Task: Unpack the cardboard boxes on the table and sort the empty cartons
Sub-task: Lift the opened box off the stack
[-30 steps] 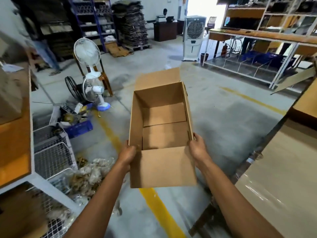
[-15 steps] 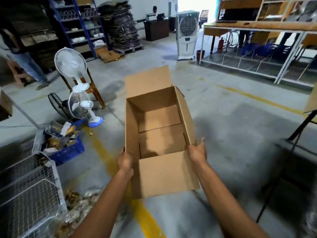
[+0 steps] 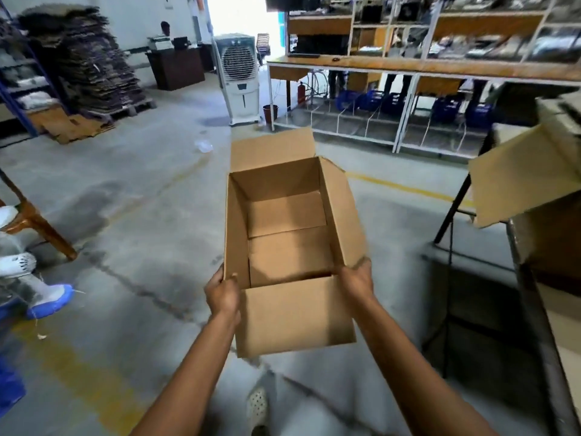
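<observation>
The empty cardboard carton (image 3: 287, 243), held out over the concrete floor (image 3: 141, 247) with flaps open, looks light yet floppy, so left hand (image 3: 221, 294) and right hand (image 3: 356, 280) sensibly grip its near corners.

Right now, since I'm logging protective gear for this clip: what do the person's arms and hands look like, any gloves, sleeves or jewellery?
The left hand and right hand are bare: no gloves, and no ring or watch shows. The left arm and right arm are bare as well, with no sleeve in view down to the picture's bottom edge. No wristband or marking is visible.
</observation>
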`<action>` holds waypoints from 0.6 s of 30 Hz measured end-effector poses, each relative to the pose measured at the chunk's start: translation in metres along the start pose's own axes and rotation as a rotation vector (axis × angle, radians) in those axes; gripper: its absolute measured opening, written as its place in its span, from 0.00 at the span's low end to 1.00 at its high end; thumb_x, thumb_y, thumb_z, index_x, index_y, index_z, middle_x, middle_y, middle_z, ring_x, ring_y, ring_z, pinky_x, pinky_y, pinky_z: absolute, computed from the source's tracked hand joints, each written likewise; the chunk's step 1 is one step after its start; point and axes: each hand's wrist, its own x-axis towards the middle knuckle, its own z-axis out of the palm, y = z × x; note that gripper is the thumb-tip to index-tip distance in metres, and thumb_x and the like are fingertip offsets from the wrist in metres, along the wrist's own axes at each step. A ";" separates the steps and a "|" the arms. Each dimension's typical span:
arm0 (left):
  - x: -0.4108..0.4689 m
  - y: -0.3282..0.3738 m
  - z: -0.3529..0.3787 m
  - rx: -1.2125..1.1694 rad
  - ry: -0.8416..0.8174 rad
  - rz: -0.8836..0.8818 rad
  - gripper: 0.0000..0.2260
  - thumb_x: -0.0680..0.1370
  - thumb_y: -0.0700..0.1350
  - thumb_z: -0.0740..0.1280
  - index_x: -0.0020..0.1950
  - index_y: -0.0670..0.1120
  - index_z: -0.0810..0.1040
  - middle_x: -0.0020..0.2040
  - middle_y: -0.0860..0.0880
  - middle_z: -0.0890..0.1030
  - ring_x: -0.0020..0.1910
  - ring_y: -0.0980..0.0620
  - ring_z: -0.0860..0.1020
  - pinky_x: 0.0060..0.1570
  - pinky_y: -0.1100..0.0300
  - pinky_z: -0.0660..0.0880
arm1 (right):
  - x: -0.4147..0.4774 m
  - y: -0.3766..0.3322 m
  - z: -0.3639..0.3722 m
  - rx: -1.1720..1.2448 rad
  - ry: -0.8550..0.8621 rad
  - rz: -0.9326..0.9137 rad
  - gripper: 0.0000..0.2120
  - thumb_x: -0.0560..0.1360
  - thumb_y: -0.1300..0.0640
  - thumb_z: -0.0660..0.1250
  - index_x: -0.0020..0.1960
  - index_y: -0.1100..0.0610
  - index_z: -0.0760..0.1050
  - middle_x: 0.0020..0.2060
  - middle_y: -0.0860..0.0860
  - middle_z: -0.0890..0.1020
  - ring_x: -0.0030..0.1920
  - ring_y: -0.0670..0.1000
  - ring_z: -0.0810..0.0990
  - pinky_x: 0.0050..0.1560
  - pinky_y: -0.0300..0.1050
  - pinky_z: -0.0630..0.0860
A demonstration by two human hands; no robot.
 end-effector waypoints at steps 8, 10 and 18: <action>0.133 0.068 0.151 0.059 -0.295 0.051 0.20 0.76 0.33 0.63 0.61 0.49 0.83 0.50 0.51 0.86 0.48 0.48 0.84 0.53 0.51 0.81 | 0.117 -0.096 0.019 0.042 0.276 -0.163 0.36 0.76 0.60 0.65 0.80 0.56 0.55 0.75 0.57 0.67 0.72 0.60 0.68 0.72 0.54 0.66; 0.158 0.090 0.190 0.077 -0.361 0.066 0.19 0.76 0.34 0.63 0.60 0.50 0.84 0.49 0.52 0.86 0.47 0.47 0.84 0.51 0.49 0.82 | 0.137 -0.129 0.017 0.085 0.368 -0.189 0.36 0.75 0.62 0.65 0.80 0.55 0.55 0.76 0.55 0.66 0.72 0.59 0.68 0.71 0.49 0.65; 0.175 0.174 0.361 0.014 -0.572 0.240 0.16 0.80 0.37 0.66 0.68 0.44 0.76 0.56 0.48 0.80 0.54 0.46 0.78 0.53 0.54 0.76 | 0.194 -0.218 -0.044 0.241 0.681 -0.384 0.37 0.78 0.64 0.65 0.81 0.51 0.52 0.75 0.52 0.65 0.63 0.46 0.65 0.63 0.39 0.60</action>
